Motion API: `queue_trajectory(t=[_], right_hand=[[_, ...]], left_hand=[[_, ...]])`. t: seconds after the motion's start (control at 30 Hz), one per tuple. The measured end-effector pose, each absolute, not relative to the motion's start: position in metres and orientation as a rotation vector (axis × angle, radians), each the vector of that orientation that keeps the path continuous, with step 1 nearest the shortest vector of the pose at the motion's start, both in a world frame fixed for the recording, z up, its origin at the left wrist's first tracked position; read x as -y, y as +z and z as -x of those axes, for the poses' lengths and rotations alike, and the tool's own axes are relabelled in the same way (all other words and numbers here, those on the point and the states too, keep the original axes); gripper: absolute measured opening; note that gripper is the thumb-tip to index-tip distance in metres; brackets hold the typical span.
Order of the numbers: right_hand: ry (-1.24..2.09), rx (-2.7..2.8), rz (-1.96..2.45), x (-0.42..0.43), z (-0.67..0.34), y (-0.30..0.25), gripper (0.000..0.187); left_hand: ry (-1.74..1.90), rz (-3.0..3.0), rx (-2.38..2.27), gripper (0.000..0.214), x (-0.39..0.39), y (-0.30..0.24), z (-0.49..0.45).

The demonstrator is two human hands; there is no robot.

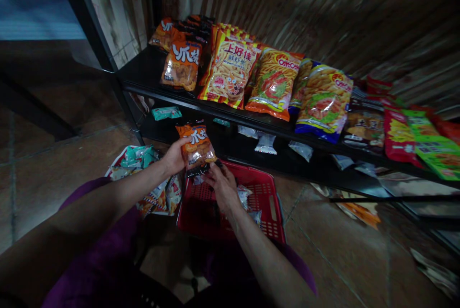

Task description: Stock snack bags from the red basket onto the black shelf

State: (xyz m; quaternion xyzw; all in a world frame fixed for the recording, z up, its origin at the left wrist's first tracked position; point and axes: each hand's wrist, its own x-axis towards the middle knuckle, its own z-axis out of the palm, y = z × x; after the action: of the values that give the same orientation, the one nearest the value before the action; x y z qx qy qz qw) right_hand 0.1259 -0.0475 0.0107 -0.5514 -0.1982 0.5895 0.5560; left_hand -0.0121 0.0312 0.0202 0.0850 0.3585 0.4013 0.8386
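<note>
Between my two hands is an orange and black snack bag (pixel 200 151) with a clear window, held up over the near edge of the shelf unit. My left hand (pixel 174 155) grips its left side. At the bag's lower right corner, my right hand (pixel 223 184) has its fingers closed on the edge. Below sits a red plastic basket (pixel 270 193) with a few small white packets (pixel 244 196) inside. Matching orange and black snack bags (pixel 182 64) stand at the left end of the upper shelf.
The black upper shelf (pixel 140 78) carries prawn cracker bags (pixel 230 71), noodle-snack bags (pixel 276 83) and green packets (pixel 433 145). Small packets (pixel 266 144) lie on the lower shelf. A white-rimmed container of snacks (pixel 138 158) is left of the basket. Cardboard scraps (pixel 361 210) lie on the floor at right.
</note>
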Motion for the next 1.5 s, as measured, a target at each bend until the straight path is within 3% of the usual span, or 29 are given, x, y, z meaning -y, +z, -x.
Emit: queue_trajectory(t=[0.33,0.57,0.87,1.03,1.23,1.5], right_hand=[[1.428,0.51,1.285,0.053,-0.125,0.006,0.026],[1.312,0.615,1.336,0.052,-0.123,0.001,0.023],[1.07,0.986,1.422,0.052,-0.13,-0.018,0.027],[0.743,1.435,1.443,0.054,-0.137,-0.02,0.028],[0.597,1.644,1.449,0.056,-0.137,-0.021,0.031],[0.412,1.79,1.393,0.058,-0.132,-0.012,0.033]], left_hand=[[0.943,-0.32,-0.81,0.029,-0.032,0.015,0.012],[1.095,-0.48,-0.923,0.043,-0.032,0.013,0.008],[1.248,-0.533,-1.032,0.1,-0.043,0.007,0.013],[1.283,-0.61,-1.011,0.074,-0.045,0.011,0.015],[1.341,-0.565,-0.977,0.04,-0.048,0.012,0.017],[1.416,-0.545,-0.975,0.03,-0.05,0.011,0.018]])
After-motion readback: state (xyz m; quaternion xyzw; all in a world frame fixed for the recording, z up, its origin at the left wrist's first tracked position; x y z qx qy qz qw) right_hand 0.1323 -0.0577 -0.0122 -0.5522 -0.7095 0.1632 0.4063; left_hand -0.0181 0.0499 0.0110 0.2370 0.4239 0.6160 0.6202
